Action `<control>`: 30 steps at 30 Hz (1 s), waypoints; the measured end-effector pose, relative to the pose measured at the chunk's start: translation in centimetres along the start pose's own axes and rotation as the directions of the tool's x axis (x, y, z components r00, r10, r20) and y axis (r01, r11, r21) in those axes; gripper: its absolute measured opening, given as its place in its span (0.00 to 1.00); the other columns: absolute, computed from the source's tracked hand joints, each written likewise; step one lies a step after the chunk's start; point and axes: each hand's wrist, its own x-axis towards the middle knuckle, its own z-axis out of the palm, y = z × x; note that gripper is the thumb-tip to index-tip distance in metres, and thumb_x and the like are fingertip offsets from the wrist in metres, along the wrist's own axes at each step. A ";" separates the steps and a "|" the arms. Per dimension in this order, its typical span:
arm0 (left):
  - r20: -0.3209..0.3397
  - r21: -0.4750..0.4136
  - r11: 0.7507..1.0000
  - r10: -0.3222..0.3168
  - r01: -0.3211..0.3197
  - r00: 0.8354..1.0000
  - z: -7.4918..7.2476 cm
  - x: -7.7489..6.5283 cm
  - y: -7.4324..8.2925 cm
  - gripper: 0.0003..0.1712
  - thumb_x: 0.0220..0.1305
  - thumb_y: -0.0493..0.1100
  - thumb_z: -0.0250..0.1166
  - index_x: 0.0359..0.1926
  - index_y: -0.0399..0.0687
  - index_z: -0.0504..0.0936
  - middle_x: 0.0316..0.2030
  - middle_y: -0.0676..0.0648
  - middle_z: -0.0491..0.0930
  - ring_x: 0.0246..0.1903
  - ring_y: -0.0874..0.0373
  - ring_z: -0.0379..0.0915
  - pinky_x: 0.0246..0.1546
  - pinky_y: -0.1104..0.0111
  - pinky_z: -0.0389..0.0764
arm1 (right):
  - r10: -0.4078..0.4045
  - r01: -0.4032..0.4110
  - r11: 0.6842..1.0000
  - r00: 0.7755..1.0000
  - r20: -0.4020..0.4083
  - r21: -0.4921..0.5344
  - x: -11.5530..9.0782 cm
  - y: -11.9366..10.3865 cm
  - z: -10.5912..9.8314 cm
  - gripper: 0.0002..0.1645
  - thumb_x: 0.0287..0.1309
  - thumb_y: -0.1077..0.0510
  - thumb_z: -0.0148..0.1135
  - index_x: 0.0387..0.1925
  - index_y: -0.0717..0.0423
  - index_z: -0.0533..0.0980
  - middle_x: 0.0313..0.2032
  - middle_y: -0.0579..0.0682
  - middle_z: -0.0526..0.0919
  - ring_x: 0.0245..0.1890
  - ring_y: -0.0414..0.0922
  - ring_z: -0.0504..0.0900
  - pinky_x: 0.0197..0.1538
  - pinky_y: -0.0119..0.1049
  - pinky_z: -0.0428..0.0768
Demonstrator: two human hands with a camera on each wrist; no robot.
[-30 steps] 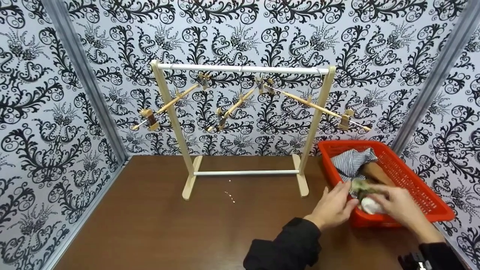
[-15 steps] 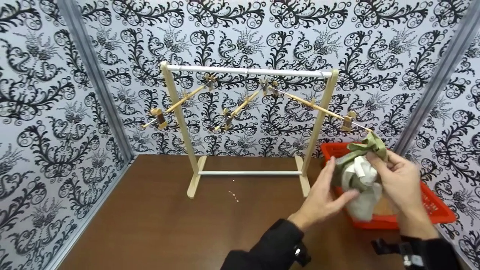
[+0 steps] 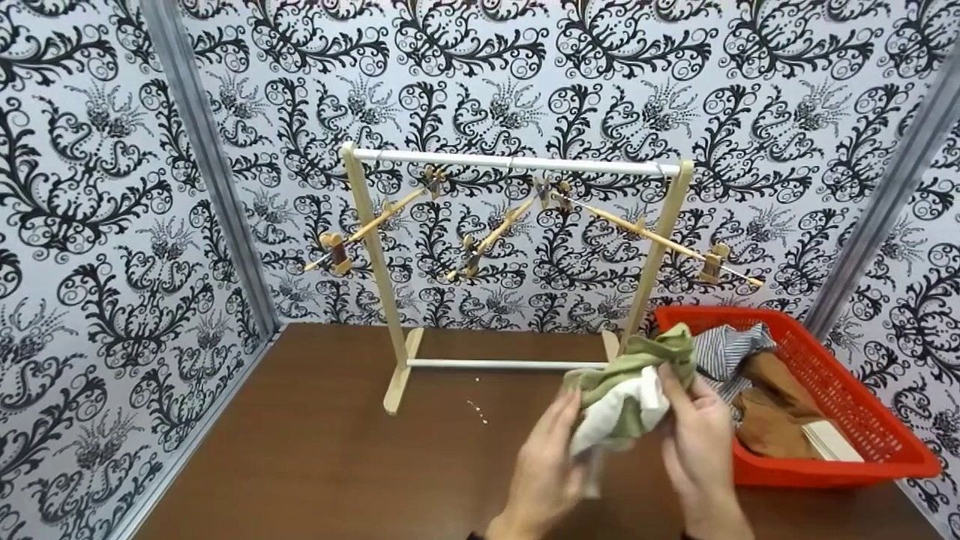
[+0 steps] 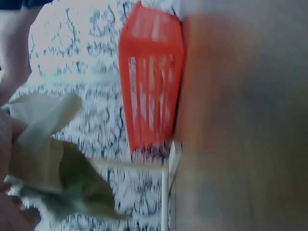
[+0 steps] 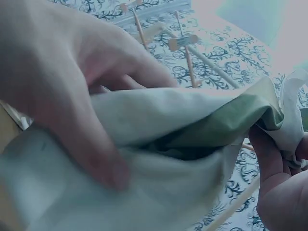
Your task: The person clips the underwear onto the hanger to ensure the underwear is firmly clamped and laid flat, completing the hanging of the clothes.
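Just right of centre, low in the head view, the left hand (image 3: 544, 461) grips the left side of a bunched green-and-white cloth (image 3: 626, 394); the right hand (image 3: 697, 431) pinches its right end, both angled up from the bottom edge. Untangling seems in hand, so finding a free edge looks called for. Farther off, lower right, sits a red basket (image 3: 840, 472); upper centre, a rack (image 3: 450, 157).

A: How's the cloth (image 3: 621, 379) looking?
B: Showing olive green on top, white folds across the front. It's bunching up, crumpled.
A: Pose?
B: Hanging in midair between left hand (image 3: 544, 457) and right hand (image 3: 701, 427), slanting up toward the right. Right wrist view is showing a long fold gaping over darker green.
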 end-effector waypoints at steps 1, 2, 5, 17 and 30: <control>0.019 -0.029 0.999 -0.017 0.017 1.000 -0.7 -0.4 -0.4 0.36 0.45 0.28 0.71 0.60 0.32 0.78 0.55 0.39 0.82 0.54 0.48 0.81 0.54 0.60 0.80 | 0.001 -0.001 1.000 1.000 0.007 0.006 -0.1 0.4 0.0 0.13 0.68 0.68 0.59 0.48 0.56 0.85 0.50 0.50 0.86 0.52 0.42 0.83 0.57 0.32 0.78; 0.043 -0.057 0.998 -0.027 0.030 0.999 -1.3 -0.8 -0.9 0.33 0.42 0.26 0.69 0.56 0.36 0.82 0.49 0.43 0.85 0.48 0.53 0.84 0.50 0.66 0.82 | 0.001 -0.001 1.000 1.000 0.012 0.006 -0.1 0.8 -0.1 0.13 0.68 0.69 0.60 0.47 0.57 0.85 0.49 0.50 0.87 0.49 0.42 0.85 0.54 0.32 0.80; 0.154 -0.132 0.986 -0.077 0.098 0.985 -3.2 -1.2 -2.2 0.20 0.47 0.25 0.71 0.42 0.44 0.88 0.36 0.52 0.88 0.34 0.65 0.83 0.38 0.76 0.81 | -0.005 0.007 0.998 1.000 0.024 -0.064 0.3 1.4 -0.3 0.12 0.68 0.68 0.61 0.45 0.55 0.87 0.46 0.51 0.88 0.44 0.42 0.86 0.48 0.33 0.83; 0.345 -0.141 0.919 -0.302 0.367 0.889 -9.0 1.3 -4.9 0.06 0.60 0.34 0.73 0.40 0.44 0.90 0.33 0.50 0.89 0.27 0.70 0.77 0.28 0.79 0.78 | -0.210 0.197 0.556 0.973 0.093 -0.808 2.6 3.0 -3.5 0.20 0.63 0.59 0.71 0.51 0.69 0.82 0.39 0.59 0.89 0.30 0.34 0.84 0.33 0.25 0.82; 0.366 -0.092 0.884 -0.399 0.459 0.841 -12.2 -0.4 -8.0 0.12 0.55 0.24 0.70 0.41 0.37 0.90 0.36 0.46 0.89 0.33 0.59 0.85 0.35 0.68 0.85 | -0.018 0.169 0.194 0.986 0.168 -0.967 3.4 4.0 -6.7 0.24 0.63 0.59 0.70 0.56 0.70 0.79 0.43 0.63 0.87 0.43 0.54 0.88 0.36 0.31 0.82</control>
